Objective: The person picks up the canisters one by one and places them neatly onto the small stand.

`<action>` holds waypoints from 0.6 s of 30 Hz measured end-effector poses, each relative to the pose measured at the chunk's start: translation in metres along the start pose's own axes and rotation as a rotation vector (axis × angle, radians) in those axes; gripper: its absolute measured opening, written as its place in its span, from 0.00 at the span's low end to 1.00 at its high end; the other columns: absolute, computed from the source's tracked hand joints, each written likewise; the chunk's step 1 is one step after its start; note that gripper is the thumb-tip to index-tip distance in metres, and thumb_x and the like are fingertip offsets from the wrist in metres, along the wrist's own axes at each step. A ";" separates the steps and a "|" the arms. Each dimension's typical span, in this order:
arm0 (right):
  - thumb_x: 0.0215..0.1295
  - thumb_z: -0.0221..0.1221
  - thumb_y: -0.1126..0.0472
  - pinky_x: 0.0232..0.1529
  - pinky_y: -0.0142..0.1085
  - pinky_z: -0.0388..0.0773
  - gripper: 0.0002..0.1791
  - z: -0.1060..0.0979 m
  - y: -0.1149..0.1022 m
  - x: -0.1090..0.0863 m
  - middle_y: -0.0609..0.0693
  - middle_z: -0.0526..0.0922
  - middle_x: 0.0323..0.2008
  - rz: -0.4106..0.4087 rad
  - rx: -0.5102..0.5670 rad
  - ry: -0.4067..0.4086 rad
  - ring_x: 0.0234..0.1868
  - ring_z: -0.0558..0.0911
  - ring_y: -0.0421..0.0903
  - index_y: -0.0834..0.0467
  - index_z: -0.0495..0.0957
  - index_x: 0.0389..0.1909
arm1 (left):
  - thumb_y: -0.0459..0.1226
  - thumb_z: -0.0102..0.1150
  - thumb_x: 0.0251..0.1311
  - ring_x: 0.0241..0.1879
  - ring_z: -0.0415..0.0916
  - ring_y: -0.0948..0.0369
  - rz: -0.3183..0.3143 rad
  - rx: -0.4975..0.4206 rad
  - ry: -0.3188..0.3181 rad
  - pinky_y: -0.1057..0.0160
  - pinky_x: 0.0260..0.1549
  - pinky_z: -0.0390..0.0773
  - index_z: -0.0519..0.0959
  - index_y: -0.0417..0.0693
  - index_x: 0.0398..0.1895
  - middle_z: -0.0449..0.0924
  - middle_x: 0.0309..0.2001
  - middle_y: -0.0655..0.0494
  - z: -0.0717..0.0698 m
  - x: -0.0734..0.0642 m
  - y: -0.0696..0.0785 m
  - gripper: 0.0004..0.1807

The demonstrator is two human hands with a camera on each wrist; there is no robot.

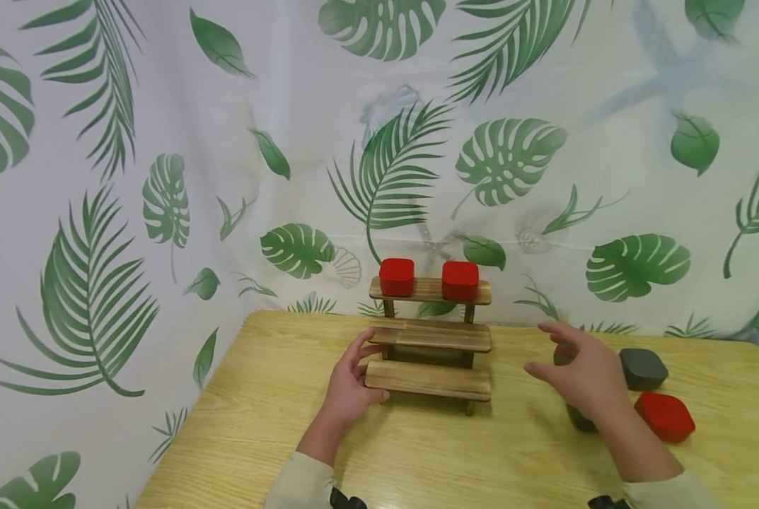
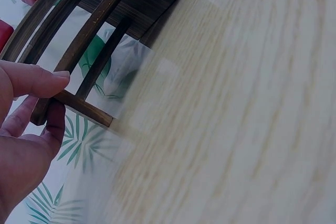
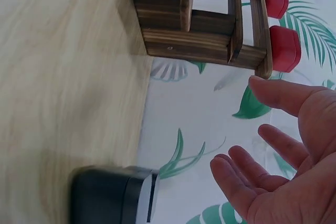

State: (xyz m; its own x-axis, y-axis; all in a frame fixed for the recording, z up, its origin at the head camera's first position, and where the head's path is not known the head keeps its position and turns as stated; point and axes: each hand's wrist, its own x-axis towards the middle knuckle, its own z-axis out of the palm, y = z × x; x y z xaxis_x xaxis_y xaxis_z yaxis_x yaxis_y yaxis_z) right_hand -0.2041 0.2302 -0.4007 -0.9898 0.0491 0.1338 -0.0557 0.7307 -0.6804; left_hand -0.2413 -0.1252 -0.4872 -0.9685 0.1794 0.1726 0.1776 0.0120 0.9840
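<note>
A three-tier wooden display stand (image 1: pixel 426 379) stands on the table, its boards stepped up toward the wall. My left hand (image 1: pixel 347 385) holds the left end of its lowest board; in the left wrist view the thumb (image 2: pixel 39 80) lies on one side of the board and a finger curls round the other. Two red rounded blocks (image 1: pixel 397 277) (image 1: pixel 460 281) sit apart on the top board. To the stand's right, my right hand (image 1: pixel 583 371) hovers with nothing in its spread fingers. It partly hides dark blocks below it.
Right of the right hand lie a dark grey rounded block (image 1: pixel 644 369) and a red rounded block (image 1: pixel 665 417) on the pale wood table (image 1: pixel 481 459). A white cloth with green leaf prints (image 1: pixel 290 177) hangs behind the table's back edge.
</note>
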 end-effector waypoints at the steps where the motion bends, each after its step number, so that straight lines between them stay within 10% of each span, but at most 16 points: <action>1: 0.55 0.73 0.46 0.45 0.57 0.77 0.42 -0.001 0.002 -0.001 0.68 0.75 0.60 -0.002 -0.003 -0.002 0.57 0.76 0.67 0.59 0.71 0.68 | 0.08 0.62 0.38 0.43 0.72 0.48 0.002 0.002 -0.002 0.60 0.30 0.77 0.63 0.62 0.76 0.69 0.65 0.43 0.000 0.000 0.000 0.60; 18: 0.51 0.74 0.43 0.45 0.59 0.74 0.43 -0.009 0.031 -0.013 0.70 0.76 0.58 0.052 -0.094 -0.049 0.56 0.76 0.67 0.61 0.75 0.64 | 0.07 0.62 0.38 0.47 0.73 0.45 0.001 -0.011 -0.002 0.59 0.32 0.79 0.62 0.59 0.76 0.69 0.65 0.43 0.000 0.000 0.000 0.60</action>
State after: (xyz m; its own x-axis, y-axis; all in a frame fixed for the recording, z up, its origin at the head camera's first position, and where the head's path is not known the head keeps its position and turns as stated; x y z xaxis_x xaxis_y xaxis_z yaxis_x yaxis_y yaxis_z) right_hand -0.1915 0.2589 -0.4171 -0.9964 0.0568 0.0627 0.0062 0.7887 -0.6147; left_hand -0.2411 -0.1252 -0.4869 -0.9681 0.1811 0.1734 0.1764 0.0007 0.9843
